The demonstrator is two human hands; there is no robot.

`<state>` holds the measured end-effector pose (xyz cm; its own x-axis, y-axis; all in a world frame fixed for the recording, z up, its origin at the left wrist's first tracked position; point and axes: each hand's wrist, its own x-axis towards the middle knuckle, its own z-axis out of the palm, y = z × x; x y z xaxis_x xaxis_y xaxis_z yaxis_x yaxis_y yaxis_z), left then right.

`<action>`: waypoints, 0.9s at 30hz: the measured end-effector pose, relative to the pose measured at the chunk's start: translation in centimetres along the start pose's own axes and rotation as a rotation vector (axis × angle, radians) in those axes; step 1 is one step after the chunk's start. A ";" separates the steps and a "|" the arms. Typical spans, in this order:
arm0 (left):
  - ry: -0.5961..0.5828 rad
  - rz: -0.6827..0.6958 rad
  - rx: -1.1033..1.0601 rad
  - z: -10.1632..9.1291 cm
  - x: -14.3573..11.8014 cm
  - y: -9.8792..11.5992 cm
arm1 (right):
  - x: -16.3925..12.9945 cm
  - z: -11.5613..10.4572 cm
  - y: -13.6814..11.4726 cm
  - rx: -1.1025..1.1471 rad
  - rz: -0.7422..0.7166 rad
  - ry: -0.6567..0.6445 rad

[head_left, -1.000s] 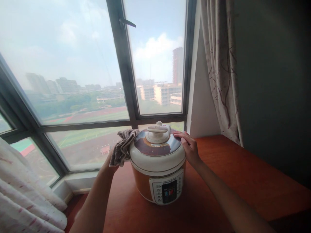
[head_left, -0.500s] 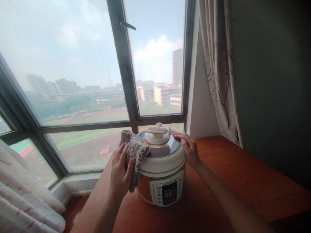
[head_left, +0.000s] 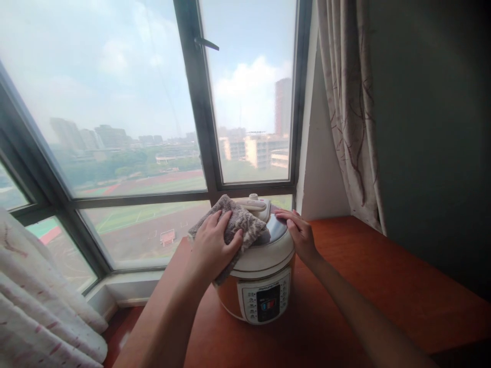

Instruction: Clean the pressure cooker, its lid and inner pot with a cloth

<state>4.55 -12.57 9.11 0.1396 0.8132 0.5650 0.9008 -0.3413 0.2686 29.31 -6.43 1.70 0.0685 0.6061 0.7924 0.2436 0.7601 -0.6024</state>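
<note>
A wide bay window [head_left: 126,112] fills the upper left of the view, looking out over hazy buildings and a sports field. A patterned curtain [head_left: 351,117] hangs beside a dark wall on the right, and a second pale curtain [head_left: 42,306] bunches at lower left.

Below the window runs a reddish-brown wooden table [head_left: 383,276]. An electric pressure cooker [head_left: 261,276] stands near the table's far left corner, close to the window edge, its control panel [head_left: 266,302] facing the viewer. It has an orange body, a cream collar and a glossy dark lid [head_left: 278,229] with a cream knob handle [head_left: 253,204] on top.

The person's left hand [head_left: 213,248] lies palm down on a grey-brown cloth [head_left: 240,222], fingers spread and pressing it flat against the left half of the lid; the cloth drapes over the rim. The right hand [head_left: 301,235] rests open on the lid's right edge, fingers flat and together, gripping nothing.

Judging by its build, the cooker looks heavy and rigid, steady under pressure, though the smooth lid is probably slippery; its firmest holds seem to be the lid rim, the collar or the knob. The cloth looks soft, limp and light, best held by bunching it under the palm.
</note>
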 end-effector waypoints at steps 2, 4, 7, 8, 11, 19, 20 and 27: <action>-0.081 -0.017 -0.060 -0.3 2.1 -1.6 | 0.0 0.0 -0.1 -0.004 0.003 -0.002; -0.150 -0.011 -0.121 -0.4 3.9 -3.1 | 0.0 0.1 -0.2 -0.003 0.003 0.005; -0.208 0.004 -0.172 -0.3 5.5 -4.5 | 0.0 0.2 -0.3 0.004 0.005 0.023; -0.208 0.008 -0.166 -0.3 5.6 -4.7 | 0.0 0.3 -0.3 0.006 0.004 0.028; -0.185 0.024 -0.103 -0.4 4.6 -4.2 | 0.0 0.4 -0.2 0.009 -0.002 0.032; 0.031 0.085 0.089 -0.1 -2.7 0.3 | 0.0 0.4 -0.3 0.003 0.002 0.034; 0.068 0.104 0.118 0.2 -3.6 1.0 | -0.1 0.4 -0.2 0.003 0.002 0.034; 0.113 0.310 0.203 2.0 -6.0 6.4 | 0.7 -1.1 -0.4 0.067 0.101 -0.083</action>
<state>10.33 -18.71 5.90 0.3824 0.6249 0.6807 0.8874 -0.4536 -0.0822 30.27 -6.59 2.59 0.0081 0.6955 0.7185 0.1739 0.7066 -0.6859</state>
